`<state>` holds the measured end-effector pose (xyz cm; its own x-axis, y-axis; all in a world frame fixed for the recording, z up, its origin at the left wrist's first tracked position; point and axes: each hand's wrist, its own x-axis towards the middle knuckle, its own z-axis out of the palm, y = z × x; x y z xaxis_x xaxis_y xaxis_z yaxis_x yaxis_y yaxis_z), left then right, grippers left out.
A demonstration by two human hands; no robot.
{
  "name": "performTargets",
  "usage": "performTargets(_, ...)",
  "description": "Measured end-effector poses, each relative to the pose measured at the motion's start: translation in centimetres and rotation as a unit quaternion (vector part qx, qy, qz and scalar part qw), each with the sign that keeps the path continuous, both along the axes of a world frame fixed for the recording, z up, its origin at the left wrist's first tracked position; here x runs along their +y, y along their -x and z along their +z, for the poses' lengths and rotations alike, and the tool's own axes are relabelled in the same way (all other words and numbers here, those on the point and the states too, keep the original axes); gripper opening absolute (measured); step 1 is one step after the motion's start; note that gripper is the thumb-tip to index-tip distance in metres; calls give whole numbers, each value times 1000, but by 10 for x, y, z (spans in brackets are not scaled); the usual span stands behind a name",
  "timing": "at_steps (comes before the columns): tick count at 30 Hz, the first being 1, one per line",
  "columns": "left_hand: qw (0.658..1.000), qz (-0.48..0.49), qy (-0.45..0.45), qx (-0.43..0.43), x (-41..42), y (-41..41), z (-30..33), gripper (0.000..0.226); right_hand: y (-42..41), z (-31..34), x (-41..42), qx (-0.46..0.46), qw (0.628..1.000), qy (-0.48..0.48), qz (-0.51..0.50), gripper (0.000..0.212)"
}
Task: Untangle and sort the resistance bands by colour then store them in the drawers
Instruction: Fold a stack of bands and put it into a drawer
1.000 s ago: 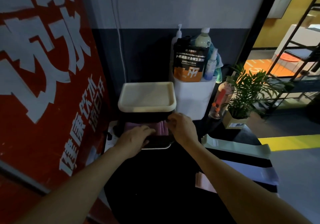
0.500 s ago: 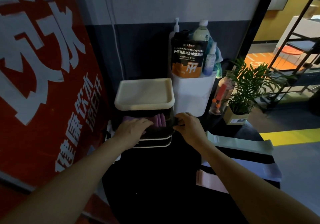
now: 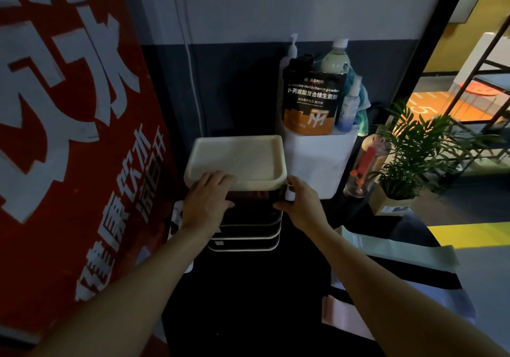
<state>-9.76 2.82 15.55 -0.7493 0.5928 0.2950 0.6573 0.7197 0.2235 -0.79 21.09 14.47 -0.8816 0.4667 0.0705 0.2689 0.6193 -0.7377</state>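
A: Purple bands in the top drawer of the drawer unit; we've got it nearly shut, it was open a second ago (only a dim sliver shows).
B: Hands?
A: Left hand flat, fingers straight on the drawer front. Right hand curled round the unit's right front corner. Green band and pink band near the right edge of the table; white bin just beside the unit.

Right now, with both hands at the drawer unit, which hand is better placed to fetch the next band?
Right hand. The green band, pale band and pink band lie on the right side of the table, by its forearm; the left hand rests on the top drawer, farther from them.
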Motion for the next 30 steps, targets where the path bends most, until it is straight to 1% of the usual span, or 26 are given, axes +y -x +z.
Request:
performTargets(2,1000,1,-24,13,2,3,-1,41,4,-2,1,8,1000,20,-6,55)
performTargets(4,998,3,-39,49,4,6,-2,33,9,-4,1,19,999,38,-18,53)
performTargets(8,990,5,-72,117,6,12,-14,33,17,-13,-1,45,997,52,-45,49)
performTargets(12,989,2,-85,121,10,16,-16,34,19,-16,0,59,995,55,-50,47)
performTargets(16,992,-22,-97,71,4,10,-19,41,14,-20,0,50,995,71,-55,43)
performTargets(18,992,-23,-117,38,-6,2,-25,47,8,-24,-1,38,995,69,-60,40)
performTargets(21,988,-17,-153,17,-25,-9,-42,49,-1,-33,-5,15,995,86,-53,40)
performTargets(23,985,7,-172,-15,-37,-15,-57,47,-5,-42,-10,8,993,105,-44,41)
performTargets(25,985,40,-163,-45,-45,-21,-72,45,-7,-52,-14,7,992,118,-46,40)
performTargets(28,976,104,-164,-101,-52,-19,-95,50,-4,-61,-16,-7,989,138,-56,39)
performTargets(30,963,123,-200,-131,-51,-12,-107,55,-1,-68,-18,-6,989,135,-58,42)
